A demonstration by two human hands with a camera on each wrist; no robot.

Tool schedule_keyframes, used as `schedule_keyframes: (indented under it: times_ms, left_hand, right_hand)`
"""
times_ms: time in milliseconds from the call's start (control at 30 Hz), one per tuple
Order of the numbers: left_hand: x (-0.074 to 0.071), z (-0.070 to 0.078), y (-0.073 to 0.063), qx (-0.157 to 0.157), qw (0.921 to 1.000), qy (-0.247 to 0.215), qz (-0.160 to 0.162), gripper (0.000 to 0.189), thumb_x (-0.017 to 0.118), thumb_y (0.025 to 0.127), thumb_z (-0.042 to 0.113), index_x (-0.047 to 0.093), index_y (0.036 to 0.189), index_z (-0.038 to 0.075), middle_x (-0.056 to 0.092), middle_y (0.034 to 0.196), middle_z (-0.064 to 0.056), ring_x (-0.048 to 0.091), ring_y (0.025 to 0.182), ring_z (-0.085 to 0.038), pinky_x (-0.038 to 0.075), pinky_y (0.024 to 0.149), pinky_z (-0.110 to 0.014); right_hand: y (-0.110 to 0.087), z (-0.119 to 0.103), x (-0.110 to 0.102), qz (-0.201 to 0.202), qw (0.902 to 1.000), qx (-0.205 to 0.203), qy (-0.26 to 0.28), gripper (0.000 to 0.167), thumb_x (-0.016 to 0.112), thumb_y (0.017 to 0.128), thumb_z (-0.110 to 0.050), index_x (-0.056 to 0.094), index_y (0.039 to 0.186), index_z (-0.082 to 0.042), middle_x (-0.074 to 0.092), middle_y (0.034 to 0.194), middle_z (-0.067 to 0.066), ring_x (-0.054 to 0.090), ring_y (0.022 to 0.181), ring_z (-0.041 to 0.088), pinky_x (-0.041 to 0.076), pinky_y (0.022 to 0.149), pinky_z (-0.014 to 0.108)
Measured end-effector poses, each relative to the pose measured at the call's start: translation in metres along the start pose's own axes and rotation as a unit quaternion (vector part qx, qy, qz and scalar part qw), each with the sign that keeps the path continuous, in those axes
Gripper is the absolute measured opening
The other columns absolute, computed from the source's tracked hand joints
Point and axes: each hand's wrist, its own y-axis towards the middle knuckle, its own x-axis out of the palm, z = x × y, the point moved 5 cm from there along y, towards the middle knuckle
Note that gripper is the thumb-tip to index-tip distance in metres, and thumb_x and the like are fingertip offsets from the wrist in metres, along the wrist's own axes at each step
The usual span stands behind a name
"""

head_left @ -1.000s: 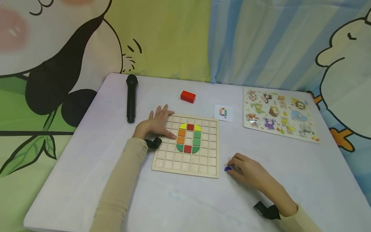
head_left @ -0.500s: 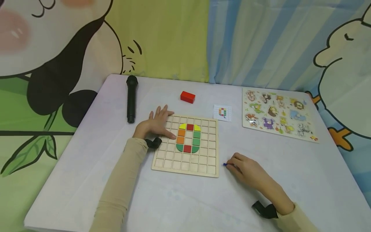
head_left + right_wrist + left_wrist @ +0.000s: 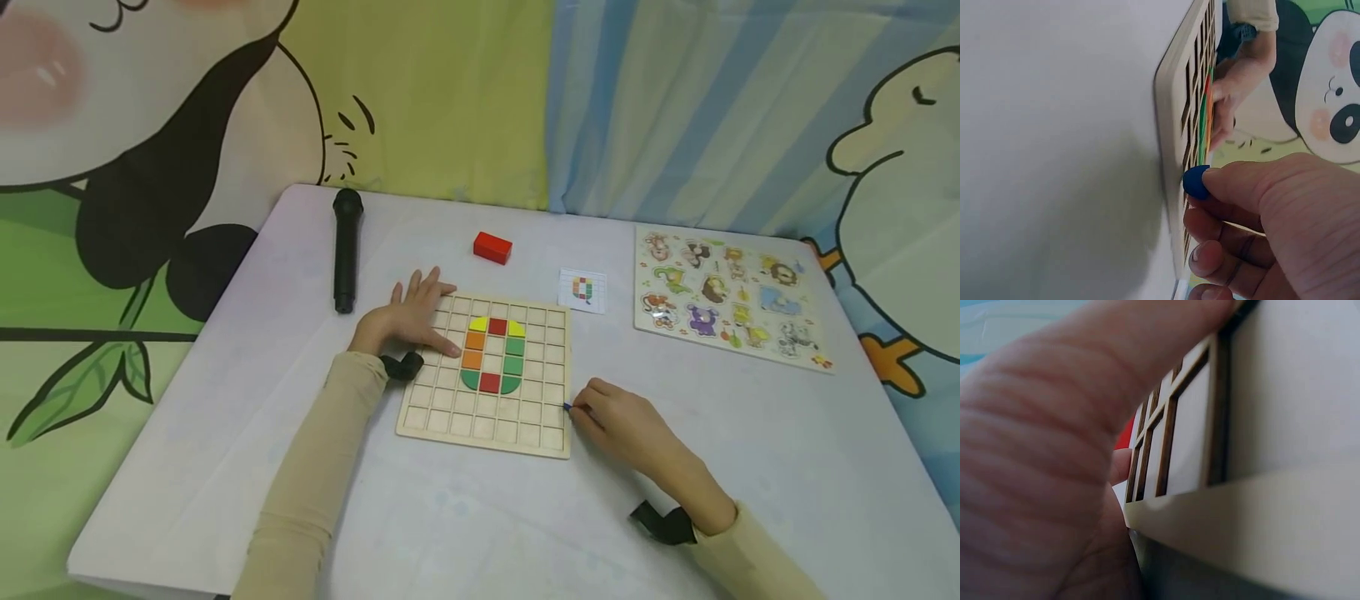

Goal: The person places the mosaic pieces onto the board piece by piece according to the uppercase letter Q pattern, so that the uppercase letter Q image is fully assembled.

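Observation:
A wooden grid board point(image 3: 442, 421) lies mid-table, with yellow, red, orange and green tiles point(image 3: 513, 346) set in its cells as a ring. My left hand point(image 3: 405, 321) rests on the board's left edge, fingers spread and straight, the thumb reaching toward the orange tiles. Between thumb and fingertips my right hand point(image 3: 626, 425) pinches a small blue tile point(image 3: 1196, 182) with a rounded edge. In the head view that hand is at the board's right edge, the tile overlapping the rim and mostly hidden by the fingers.
Behind the board stand a red block point(image 3: 492, 247) and a small pattern card point(image 3: 582, 290) showing a coloured ring with a blue tail. An animal puzzle board point(image 3: 731, 300) lies at the back right. On the back left is a black microphone point(image 3: 347, 250).
My right hand has picked the blue tile up off the table and carried it left to the board's edge. The left hand has stayed on the board.

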Motion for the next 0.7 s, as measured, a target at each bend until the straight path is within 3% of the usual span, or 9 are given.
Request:
schedule_keyframes:
  times_ms: [333, 700]
  left_hand:
    - [-0.002, 0.006, -0.005, 0.006, 1.0000, -0.003, 0.000, 0.116, 0.080, 0.068, 0.060, 0.016, 0.155, 0.018, -0.019, 0.163, -0.010, -0.024, 0.147, -0.034, -0.013, 0.115, -0.060]
    - [-0.006, 0.008, -0.009, 0.010, 0.9999, -0.002, 0.004, 0.116, 0.081, 0.068, 0.059, 0.016, 0.155, 0.017, -0.019, 0.163, -0.012, -0.023, 0.147, -0.035, -0.013, 0.115, -0.060]
  right_hand:
    - [0.037, -0.036, 0.022, -0.058, 0.9940, 0.021, 0.090, 0.010, 0.068, 0.091, -0.020, 0.068, 0.085, -0.012, 0.059, 0.075, -0.009, 0.047, 0.063, 0.004, 0.042, 0.057, 0.021]
    - [0.050, -0.044, 0.031, -0.082, 0.9700, 0.135, 0.185, 0.018, 0.069, 0.091, -0.018, 0.067, 0.075, -0.010, 0.053, 0.064, -0.005, 0.044, 0.057, 0.009, 0.035, 0.052, 0.022]
